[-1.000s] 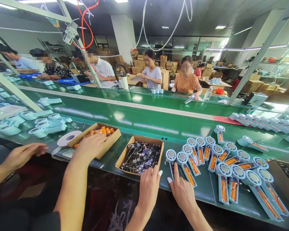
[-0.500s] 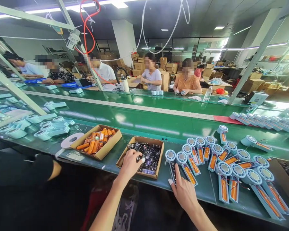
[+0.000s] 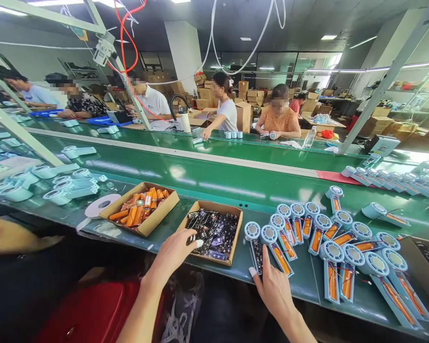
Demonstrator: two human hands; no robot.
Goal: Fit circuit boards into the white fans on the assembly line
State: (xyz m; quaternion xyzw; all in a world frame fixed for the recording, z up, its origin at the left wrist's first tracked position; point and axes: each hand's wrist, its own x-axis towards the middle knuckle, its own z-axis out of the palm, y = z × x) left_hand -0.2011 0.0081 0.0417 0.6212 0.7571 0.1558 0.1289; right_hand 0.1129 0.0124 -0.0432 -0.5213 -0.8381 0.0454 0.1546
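Note:
My left hand [image 3: 177,247] is at the near left rim of a cardboard box of black circuit boards [image 3: 214,233]. Its thumb and fingers are closed on a dark piece that looks like a circuit board, mostly covered by the hand. My right hand [image 3: 276,286] has thumb and index finger on either side of the handle of a light-blue handheld fan [image 3: 252,230]. A black board lies in that open handle. To the right, several similar fans [image 3: 332,251] lie with orange battery cells in their handles. White covers sit on both thumb tips.
A box of orange battery cells [image 3: 139,207] and a tape roll [image 3: 102,205] lie left. Pale-blue fan shells [image 3: 69,188] are farther left. Behind runs a green conveyor belt [image 3: 200,174], with co-workers across it. Another person's arm [image 3: 17,236] enters at left.
My left hand has drawn back leftward and toward me from over the circuit boards. My right hand stays at the fan. A co-worker opposite has stretched an arm to the belt.

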